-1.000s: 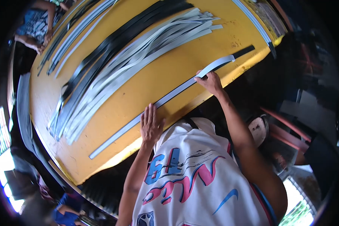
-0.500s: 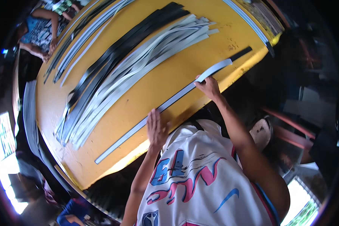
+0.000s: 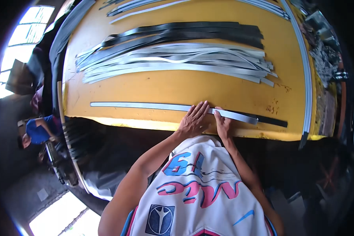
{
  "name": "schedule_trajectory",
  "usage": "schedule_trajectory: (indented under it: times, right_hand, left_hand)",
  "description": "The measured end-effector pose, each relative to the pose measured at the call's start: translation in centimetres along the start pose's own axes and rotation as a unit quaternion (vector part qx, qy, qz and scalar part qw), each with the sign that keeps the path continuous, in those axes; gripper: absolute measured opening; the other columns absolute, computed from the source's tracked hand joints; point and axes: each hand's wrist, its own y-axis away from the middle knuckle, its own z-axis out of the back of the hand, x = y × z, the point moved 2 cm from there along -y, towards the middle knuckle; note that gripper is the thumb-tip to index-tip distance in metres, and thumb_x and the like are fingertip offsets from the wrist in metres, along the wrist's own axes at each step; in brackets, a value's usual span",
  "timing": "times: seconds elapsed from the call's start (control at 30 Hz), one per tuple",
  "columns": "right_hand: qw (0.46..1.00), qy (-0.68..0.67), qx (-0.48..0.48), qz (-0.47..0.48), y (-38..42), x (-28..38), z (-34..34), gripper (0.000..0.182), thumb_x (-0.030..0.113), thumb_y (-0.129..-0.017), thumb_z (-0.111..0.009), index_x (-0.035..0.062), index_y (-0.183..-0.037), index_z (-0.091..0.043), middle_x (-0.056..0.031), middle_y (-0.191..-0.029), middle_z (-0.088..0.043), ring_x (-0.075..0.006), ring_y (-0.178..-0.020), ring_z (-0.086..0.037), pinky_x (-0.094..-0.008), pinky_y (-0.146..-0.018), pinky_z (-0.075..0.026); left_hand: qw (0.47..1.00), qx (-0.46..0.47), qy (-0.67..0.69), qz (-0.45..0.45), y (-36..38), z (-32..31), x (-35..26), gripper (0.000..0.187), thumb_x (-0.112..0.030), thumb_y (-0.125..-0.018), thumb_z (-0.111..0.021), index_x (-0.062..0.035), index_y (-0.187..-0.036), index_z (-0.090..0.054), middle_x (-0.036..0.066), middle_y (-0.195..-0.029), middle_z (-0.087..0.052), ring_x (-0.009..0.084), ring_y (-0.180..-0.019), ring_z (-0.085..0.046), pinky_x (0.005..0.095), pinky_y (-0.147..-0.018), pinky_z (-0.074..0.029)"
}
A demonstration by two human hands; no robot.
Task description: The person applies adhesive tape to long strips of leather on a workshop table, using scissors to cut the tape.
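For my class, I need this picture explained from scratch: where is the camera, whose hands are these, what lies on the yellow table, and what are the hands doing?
There is no machine here. The camera sits on a person's head and looks forward and down, so you see their own white printed shirt at the bottom and both bare arms reaching out. The wide lens bends the edges of the picture.

In front is a yellow table. Along its near edge lies one long grey strip, with a black strip showing at its right end. The left hand lies flat on the grey strip, fingers spread. The right hand presses on it just beside, fingers on top. Neither hand lifts it.

Further back lies a loose pile of grey strips, then black strips behind it. Another person in blue is off to the left.
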Motion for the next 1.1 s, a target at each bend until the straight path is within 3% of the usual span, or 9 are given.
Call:
schedule_trajectory:
  times: [0.07,0.13,0.17,0.4,0.5,0.53,0.77,1.0,1.1]
  right_hand:
    - [0.983,-0.1,-0.003,-0.157,0.0,-0.7,3.7,0.025,0.023,-0.101,-0.064,0.0008,-0.11,-0.07,-0.0042,-0.09,-0.067,-0.011,-0.078,-0.06,-0.0249,-0.067,-0.048]
    - [0.964,-0.185,-0.062,-0.182,-0.7,2.6,6.3,0.022,0.022,-0.1,-0.064,0.0021,-0.107,-0.07,0.0008,-0.087,-0.064,-0.0066,-0.071,-0.056,-0.0214,-0.062,-0.044]
    - [0.96,-0.193,-0.063,-0.192,-0.8,2.5,8.1,0.025,0.025,-0.1,-0.065,0.0035,-0.111,-0.072,-0.0015,-0.103,-0.07,-0.0076,-0.077,-0.063,-0.0204,-0.062,-0.047]
    - [0.974,-0.121,-0.035,-0.186,0.0,4.4,15.2,0.033,0.027,-0.1,-0.066,0.0061,-0.125,-0.067,-0.0011,-0.109,-0.07,-0.0068,-0.083,-0.06,-0.0219,-0.071,-0.046]
    - [0.919,-0.309,-0.169,-0.176,0.2,4.8,14.7,0.031,0.016,-0.101,-0.063,0.0043,-0.13,-0.063,0.0015,-0.093,-0.065,-0.0088,-0.083,-0.061,-0.0227,-0.072,-0.049]
    - [0.916,-0.313,-0.188,-0.168,0.0,4.6,15.5,0.028,0.014,-0.1,-0.064,0.0035,-0.126,-0.065,-0.0011,-0.097,-0.066,-0.0093,-0.083,-0.062,-0.0231,-0.073,-0.049]
    - [0.983,-0.101,-0.141,-0.056,0.1,3.9,18.4,0.023,0.006,-0.095,-0.071,-0.004,-0.115,-0.067,-0.0025,-0.101,-0.067,-0.0088,-0.089,-0.062,-0.0242,-0.08,-0.051]
    - [0.99,-0.049,-0.127,-0.04,-0.9,3.4,19.6,0.021,0.006,-0.091,-0.075,-0.0035,-0.108,-0.068,0.0008,-0.093,-0.065,-0.0058,-0.082,-0.055,-0.0219,-0.074,-0.046]
    - [0.992,-0.015,-0.118,-0.045,-0.9,2.4,20.2,0.021,0.007,-0.09,-0.076,-0.0026,-0.107,-0.068,0.0021,-0.089,-0.064,-0.0049,-0.078,-0.052,-0.0219,-0.07,-0.043]
  left_hand:
    - [1.0,0.011,-0.006,0.008,-0.1,0.2,-0.7,0.087,-0.051,-0.096,-0.058,-0.0038,-0.159,-0.023,0.016,-0.166,-0.021,0.0329,-0.153,-0.022,0.0507,-0.123,-0.021]
    - [0.999,0.022,-0.022,0.014,-0.1,0.5,-1.0,0.085,-0.053,-0.098,-0.054,-0.0034,-0.159,-0.022,0.017,-0.166,-0.02,0.0331,-0.153,-0.023,0.0506,-0.123,-0.02]
    - [0.999,0.024,-0.028,0.014,-0.1,0.5,-0.9,0.085,-0.054,-0.098,-0.053,-0.0033,-0.159,-0.022,0.017,-0.167,-0.02,0.033,-0.153,-0.022,0.0505,-0.123,-0.02]
    - [0.998,0.04,-0.038,0.004,-0.2,0.1,-0.5,0.086,-0.057,-0.099,-0.048,-0.0022,-0.159,-0.021,0.019,-0.166,-0.019,0.0341,-0.154,-0.019,0.0504,-0.124,-0.017]
    - [0.998,0.035,-0.048,-0.01,-0.1,-0.1,-0.4,0.086,-0.056,-0.099,-0.049,-0.0018,-0.159,-0.02,0.02,-0.166,-0.019,0.0353,-0.154,-0.019,0.0508,-0.123,-0.017]
    - [0.998,0.037,-0.044,-0.016,0.0,-0.1,-0.4,0.086,-0.056,-0.099,-0.049,-0.0018,-0.159,-0.02,0.02,-0.166,-0.019,0.0353,-0.154,-0.019,0.0508,-0.123,-0.017]
    - [0.999,0.044,-0.013,0.002,-0.2,-0.6,0.4,0.078,-0.045,-0.1,-0.051,-0.0023,-0.159,-0.023,0.019,-0.167,-0.018,0.0343,-0.154,-0.019,0.0505,-0.123,-0.017]
    - [0.994,-0.1,0.049,-0.009,-1.1,-0.8,0.3,0.05,-0.022,-0.095,-0.062,-0.0038,-0.141,-0.054,0.017,-0.153,-0.046,0.0363,-0.145,-0.038,0.0494,-0.118,-0.03]
    - [0.976,-0.181,0.109,-0.05,-3.0,-0.1,-0.7,0.041,-0.007,-0.083,-0.071,-0.0077,-0.124,-0.066,0.013,-0.125,-0.063,0.0332,-0.113,-0.059,0.0458,-0.098,-0.046]
